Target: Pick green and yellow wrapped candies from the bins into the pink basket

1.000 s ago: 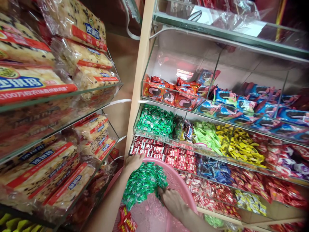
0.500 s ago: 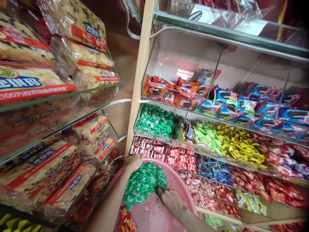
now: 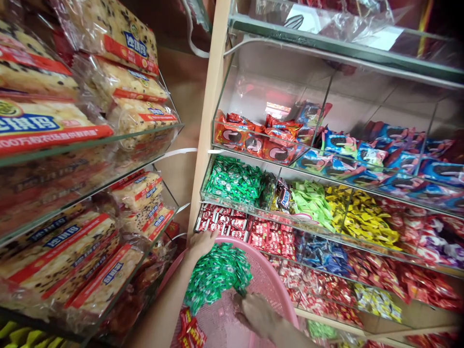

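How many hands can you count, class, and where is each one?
2: the left hand at the pink basket's rim, the right hand over the basket, beside the green-wrapped sweets.

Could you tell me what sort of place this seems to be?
Probably a sweet shop or the snack aisle of a store: glass-fronted bins hold wrapped candies sorted by kind, packaged snacks fill the shelves on the left, and there is a pink basket with loose green-wrapped sweets.
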`<action>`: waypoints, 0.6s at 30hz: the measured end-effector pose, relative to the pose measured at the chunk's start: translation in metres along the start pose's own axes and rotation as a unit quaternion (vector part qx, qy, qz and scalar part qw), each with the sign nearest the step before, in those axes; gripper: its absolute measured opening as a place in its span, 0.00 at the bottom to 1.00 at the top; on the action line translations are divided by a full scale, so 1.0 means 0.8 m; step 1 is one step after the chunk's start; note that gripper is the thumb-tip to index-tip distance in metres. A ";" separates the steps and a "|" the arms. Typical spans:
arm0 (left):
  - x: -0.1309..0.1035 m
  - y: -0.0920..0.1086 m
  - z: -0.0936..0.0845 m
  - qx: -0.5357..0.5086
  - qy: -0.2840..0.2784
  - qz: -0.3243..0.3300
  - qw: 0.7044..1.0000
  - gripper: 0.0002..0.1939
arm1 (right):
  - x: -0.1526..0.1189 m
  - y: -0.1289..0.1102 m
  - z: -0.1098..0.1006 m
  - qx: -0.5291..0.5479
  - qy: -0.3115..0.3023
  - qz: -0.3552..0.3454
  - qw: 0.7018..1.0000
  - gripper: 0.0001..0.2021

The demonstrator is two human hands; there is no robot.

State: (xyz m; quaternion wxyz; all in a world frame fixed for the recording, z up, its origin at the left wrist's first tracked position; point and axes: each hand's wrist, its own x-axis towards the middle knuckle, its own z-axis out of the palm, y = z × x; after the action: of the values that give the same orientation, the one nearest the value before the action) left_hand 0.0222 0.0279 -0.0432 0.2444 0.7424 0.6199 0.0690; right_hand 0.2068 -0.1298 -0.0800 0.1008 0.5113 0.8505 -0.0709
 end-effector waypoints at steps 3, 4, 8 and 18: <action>0.000 0.001 -0.001 0.002 0.001 -0.005 1.000 0.41 | -0.001 0.006 -0.002 -0.005 -0.013 0.034 0.999 0.10; -0.001 0.001 -0.002 0.003 0.000 -0.006 1.000 0.41 | -0.001 0.009 -0.001 0.000 -0.011 0.041 0.999 0.10; -0.001 0.003 -0.004 0.003 -0.002 -0.002 1.000 0.40 | -0.002 0.015 0.004 0.021 0.013 0.027 0.999 0.11; 0.001 0.000 -0.002 0.008 0.002 -0.003 1.000 0.41 | 0.002 0.019 -0.005 0.119 -0.007 0.047 0.992 0.13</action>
State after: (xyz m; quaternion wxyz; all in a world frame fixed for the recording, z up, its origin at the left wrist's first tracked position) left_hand 0.0218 0.0291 -0.0419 0.2373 0.7426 0.6230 0.0642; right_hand 0.2191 -0.1208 -0.0770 0.0481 0.5588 0.8103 -0.1701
